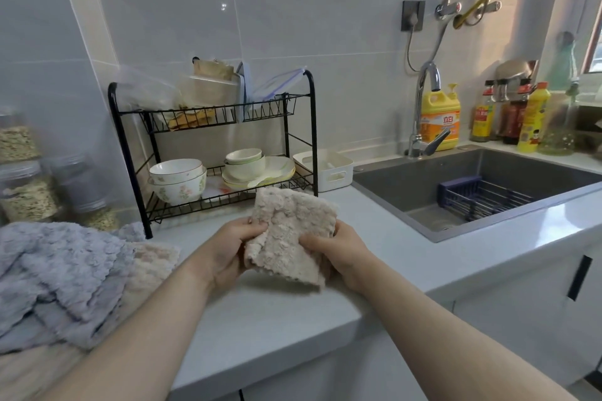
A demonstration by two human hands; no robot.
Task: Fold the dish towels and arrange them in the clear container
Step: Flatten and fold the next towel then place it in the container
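A beige fluffy dish towel (288, 231), folded into a small rectangle, is held up above the counter in front of me. My left hand (231, 251) grips its left edge and my right hand (338, 251) grips its right edge. At the left lies a heap of unfolded towels, with a grey-blue towel (55, 277) on top and another beige towel (150, 267) partly under it. A white open container (338, 169) stands behind the held towel, right of the rack. I see no clear container for certain.
A black two-tier dish rack (215, 146) with bowls and plates stands at the back. The sink (488, 192) with a blue basket and a tap is at the right, bottles behind it. Jars (29, 185) stand at the far left. The counter edge (293, 335) runs below my arms.
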